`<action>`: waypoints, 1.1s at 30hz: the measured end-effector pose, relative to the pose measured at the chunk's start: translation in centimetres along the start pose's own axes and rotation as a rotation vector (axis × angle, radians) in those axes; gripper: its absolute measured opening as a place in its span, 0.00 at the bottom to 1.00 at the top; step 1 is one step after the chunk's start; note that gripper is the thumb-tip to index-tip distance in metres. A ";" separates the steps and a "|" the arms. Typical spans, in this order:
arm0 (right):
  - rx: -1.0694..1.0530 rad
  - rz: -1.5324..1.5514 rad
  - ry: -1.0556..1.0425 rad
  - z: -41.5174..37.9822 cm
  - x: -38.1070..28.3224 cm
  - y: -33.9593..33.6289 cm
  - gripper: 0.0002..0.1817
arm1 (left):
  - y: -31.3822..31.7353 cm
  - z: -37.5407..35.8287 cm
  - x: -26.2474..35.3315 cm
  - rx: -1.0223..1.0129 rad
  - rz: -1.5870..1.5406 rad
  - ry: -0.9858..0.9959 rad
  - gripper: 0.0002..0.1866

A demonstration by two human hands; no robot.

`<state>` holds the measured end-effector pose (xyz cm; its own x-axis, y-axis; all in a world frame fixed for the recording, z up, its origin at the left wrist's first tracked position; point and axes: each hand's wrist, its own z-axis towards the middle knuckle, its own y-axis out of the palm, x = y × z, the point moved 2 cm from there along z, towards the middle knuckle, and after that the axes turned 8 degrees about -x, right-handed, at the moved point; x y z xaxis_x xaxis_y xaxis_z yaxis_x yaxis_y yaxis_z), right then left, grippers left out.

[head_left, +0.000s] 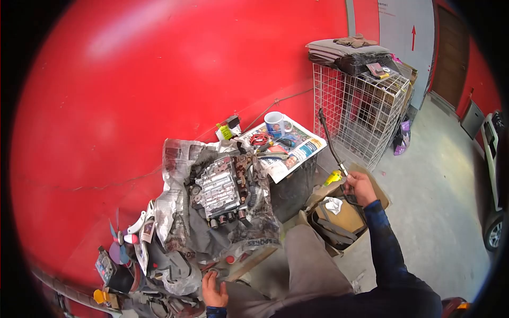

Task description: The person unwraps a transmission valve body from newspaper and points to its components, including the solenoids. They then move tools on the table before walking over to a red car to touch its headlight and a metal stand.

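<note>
My right hand point(360, 187) is closed around the lower part of a long, thin black rod with a silver section point(334, 144). The rod points up and away, over the cardboard box, and I cannot make out its exact kind. Low in the view, my left hand point(213, 289) is by my leg with its fingers a little apart and nothing visible in it. Ahead of it a metal valve body point(217, 188) lies on dark cloth and crumpled newspaper point(175, 175). Its row of dark cylindrical parts faces me. Neither hand touches it.
A white mug point(275, 125), red wire point(259, 139) and tools stand on a newspaper-covered surface point(310, 142). An open cardboard box point(379, 199) sits on the floor below the rod. Behind it is a white wire cage point(366, 111). A small fan point(117, 241) and clutter lie left.
</note>
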<state>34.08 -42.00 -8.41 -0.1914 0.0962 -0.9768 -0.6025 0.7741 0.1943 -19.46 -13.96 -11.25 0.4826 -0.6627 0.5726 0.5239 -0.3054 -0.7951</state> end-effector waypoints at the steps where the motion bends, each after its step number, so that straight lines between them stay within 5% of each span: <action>1: 0.017 -0.014 0.011 2.4 -0.1 -0.3 0.13 | 0.1 -0.7 -0.8 -0.003 0.031 -0.040 0.24; 12: -0.088 -0.466 0.038 20.6 -1.2 2.8 0.14 | 4.5 -3.7 -2.6 -0.081 0.281 -0.131 0.25; 24: -0.156 -1.103 -0.086 19.3 -3.3 5.4 0.22 | 5.5 0.2 -2.4 -0.110 0.253 -0.167 0.25; 33: -0.159 -1.203 -0.197 18.6 -1.6 6.4 0.22 | 6.0 0.3 -3.0 -0.103 0.248 -0.154 0.25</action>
<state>45.00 -25.56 -7.29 0.6633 -0.5226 -0.5357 -0.4046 0.3518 -0.8441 -17.62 -13.60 -17.66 0.6921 -0.6164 0.3756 0.3067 -0.2200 -0.9260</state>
